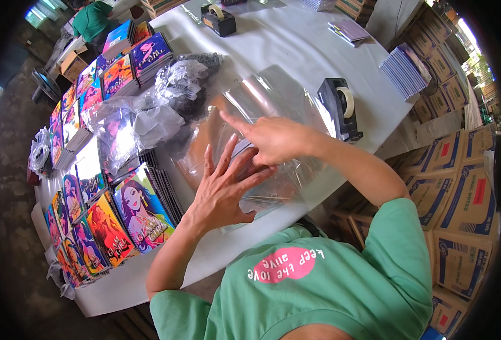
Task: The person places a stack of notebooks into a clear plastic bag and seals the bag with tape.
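A clear plastic sheet or bag lies crumpled and shiny on the white table before me. Over its near part my left hand rests with fingers spread, holding nothing that I can see. My right hand lies close against the left fingertips, its index finger stretched out to the left across the plastic. Its other fingers are partly hidden. A small pale edge shows between the hands, too covered to name. Just right of the plastic stands a black tape dispenser with a roll of clear tape.
Stacks of colourful spiral notebooks fill the table's left side, with crumpled plastic bags among them. Another tape dispenser stands far back. Purple booklets and a notebook stack lie right. Cardboard boxes pile beside me. A person in green is far left.
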### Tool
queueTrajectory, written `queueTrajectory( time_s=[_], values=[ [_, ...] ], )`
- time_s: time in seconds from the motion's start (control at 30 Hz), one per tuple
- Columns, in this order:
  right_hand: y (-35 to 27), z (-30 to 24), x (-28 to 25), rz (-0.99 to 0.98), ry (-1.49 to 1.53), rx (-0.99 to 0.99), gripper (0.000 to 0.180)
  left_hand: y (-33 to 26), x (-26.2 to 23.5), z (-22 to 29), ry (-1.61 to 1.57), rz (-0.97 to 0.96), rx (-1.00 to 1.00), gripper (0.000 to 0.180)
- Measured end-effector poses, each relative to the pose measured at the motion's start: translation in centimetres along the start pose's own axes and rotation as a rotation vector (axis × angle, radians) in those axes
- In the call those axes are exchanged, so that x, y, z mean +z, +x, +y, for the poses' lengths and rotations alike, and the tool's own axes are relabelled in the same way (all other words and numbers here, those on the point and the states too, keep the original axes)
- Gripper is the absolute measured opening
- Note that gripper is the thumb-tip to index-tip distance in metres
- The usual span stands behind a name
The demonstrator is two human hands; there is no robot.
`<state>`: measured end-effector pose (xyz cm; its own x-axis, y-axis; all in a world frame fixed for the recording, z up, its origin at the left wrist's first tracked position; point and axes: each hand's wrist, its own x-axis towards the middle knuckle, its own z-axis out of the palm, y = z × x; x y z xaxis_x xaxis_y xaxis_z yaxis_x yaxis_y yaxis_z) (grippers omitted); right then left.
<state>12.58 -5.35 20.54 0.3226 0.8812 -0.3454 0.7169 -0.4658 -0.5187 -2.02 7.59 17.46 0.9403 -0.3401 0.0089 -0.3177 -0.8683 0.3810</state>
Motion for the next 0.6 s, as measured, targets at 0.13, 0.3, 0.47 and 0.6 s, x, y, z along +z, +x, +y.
queueTrajectory(
  time_s=[0.13,0.3,0.47,0.6],
  values=[
    [-0.8,0.6,-1.0,0.149,-0.256,0.096,0.113,-0.1,-0.2,0.3,0.000,-0.029,-0.017,0.095],
    [-5.5,7.7,-5.0,0.037,0.067,-0.151,0.088,-0.4,3.3,-0.5,0.112,0.468,0.034,0.059],
    [-3.3,10.2,8.2,0.488,0.819,-0.454,0.045,1.4,4.1,1.4,-0.171,1.020,-0.194,0.014],
    [-2.2,9.3,9.6,0.626,1.004,-0.526,0.031,-0.1,3.9,0.9,-0.373,1.068,-0.187,0.052]
  ],
)
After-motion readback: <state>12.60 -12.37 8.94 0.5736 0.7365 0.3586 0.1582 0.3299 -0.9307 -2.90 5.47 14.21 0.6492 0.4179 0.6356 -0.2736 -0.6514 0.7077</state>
